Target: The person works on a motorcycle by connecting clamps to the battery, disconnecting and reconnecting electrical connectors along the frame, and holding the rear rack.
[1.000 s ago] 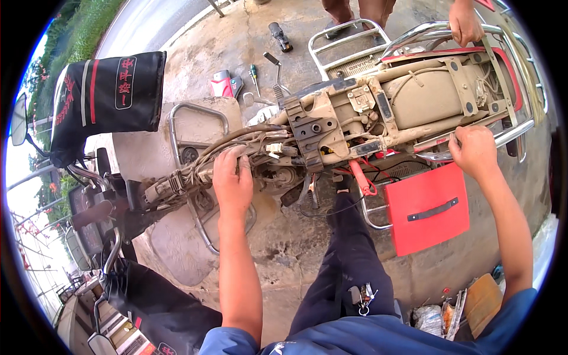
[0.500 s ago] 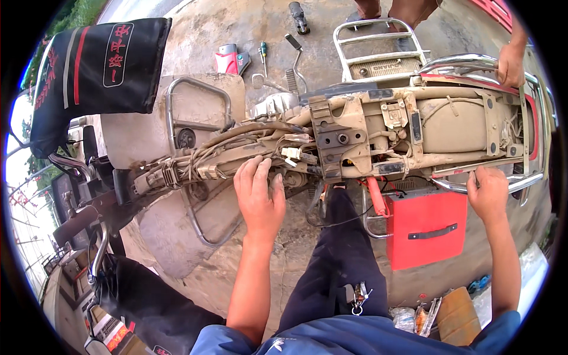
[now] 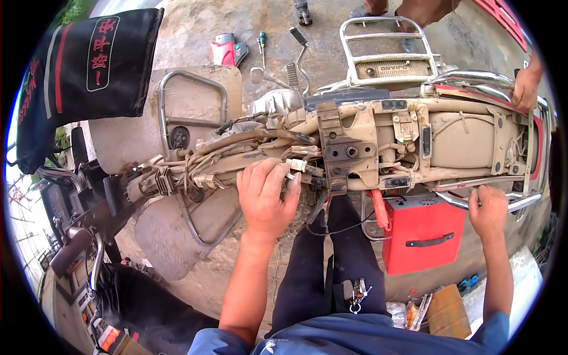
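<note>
A dusty, stripped motorcycle frame stretches across in front of me, its wiring exposed. My left hand is at the wiring in the middle, thumb and forefinger pinched at a white wire connector; the fingers partly hide its lower end. Bundled brown wires run leftward from there. On the right, my right hand is curled over the near chrome rail beside the frame's edge. A red box with a black handle stands below the rail, and a red clamp hangs beside it.
Another person's hand rests on the far chrome rail. Beyond the frame lie a red-and-grey handheld tool, a screwdriver and a dark cylindrical item. A chrome rack juts out behind. Black handlebar covers flank the left side.
My left hand has moved right along the wiring to the white connector, and its fingers have closed there. My right hand stays on the rail. The whole view has shifted slightly.
</note>
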Demonstrator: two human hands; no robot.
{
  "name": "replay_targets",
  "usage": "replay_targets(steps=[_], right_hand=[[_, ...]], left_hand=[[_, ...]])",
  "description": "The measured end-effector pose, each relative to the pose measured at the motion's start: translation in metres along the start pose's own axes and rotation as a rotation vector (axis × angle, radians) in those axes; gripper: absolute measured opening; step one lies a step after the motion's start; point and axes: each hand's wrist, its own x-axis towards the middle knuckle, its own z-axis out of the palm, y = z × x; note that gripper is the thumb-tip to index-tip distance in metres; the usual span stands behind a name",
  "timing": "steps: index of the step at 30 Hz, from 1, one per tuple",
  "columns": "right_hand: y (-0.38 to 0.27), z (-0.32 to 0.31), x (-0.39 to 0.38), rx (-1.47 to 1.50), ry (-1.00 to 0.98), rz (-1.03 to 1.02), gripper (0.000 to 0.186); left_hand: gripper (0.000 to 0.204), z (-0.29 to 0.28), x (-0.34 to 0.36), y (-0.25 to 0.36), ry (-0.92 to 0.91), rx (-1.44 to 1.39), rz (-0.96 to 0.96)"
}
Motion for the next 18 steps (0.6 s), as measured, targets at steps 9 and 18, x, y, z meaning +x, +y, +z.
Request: replay_targets(steps=[9, 18], right_hand=[[0.001, 0.005, -0.005, -0.047, 0.047, 0.005, 0.024], [0.012, 0.017, -0.007, -0.030, 0.047, 0.053, 0.023]], left_hand=[[0.040, -0.007, 0.028, -0.018, -0.217, -0.099, 0.105], [0.021, -0.007, 0.059, -0.041, -0.387, -0.301, -0.031]])
